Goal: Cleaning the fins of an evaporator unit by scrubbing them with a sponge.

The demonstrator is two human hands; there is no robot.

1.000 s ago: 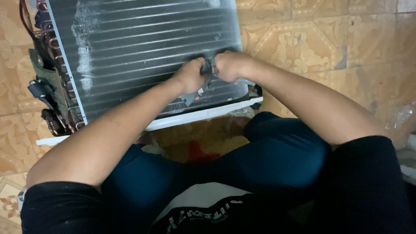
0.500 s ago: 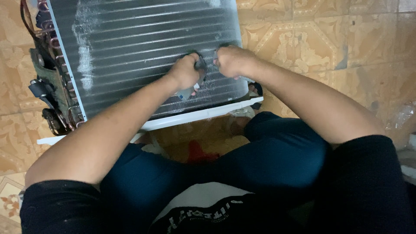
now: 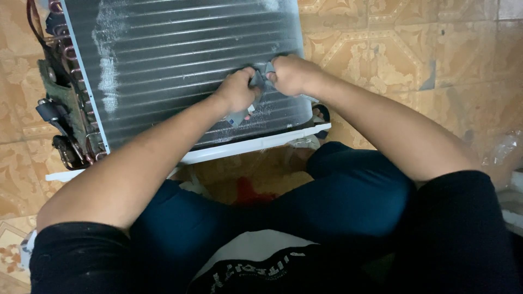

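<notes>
1. Head view, hands: I see my left hand [image 3: 238, 90] and right hand [image 3: 290, 74] clenched together on a small grey tool [image 3: 257, 81], knuckles nearly touching.
2. Head view, tool location: it sits pressed between both fists against the finned coil panel [image 3: 180, 60], near the panel's lower right part.
3. Head view, surroundings: copper tube bends [image 3: 68, 51] line the panel's left edge; a white frame rail [image 3: 256, 144] runs below; patterned floor tiles [image 3: 392, 54] lie to the right.

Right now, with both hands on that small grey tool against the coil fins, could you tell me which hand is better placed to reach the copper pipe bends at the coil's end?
Left, probably. The left hand is nearer the pipe bends; the right hand would cross over it.
</notes>
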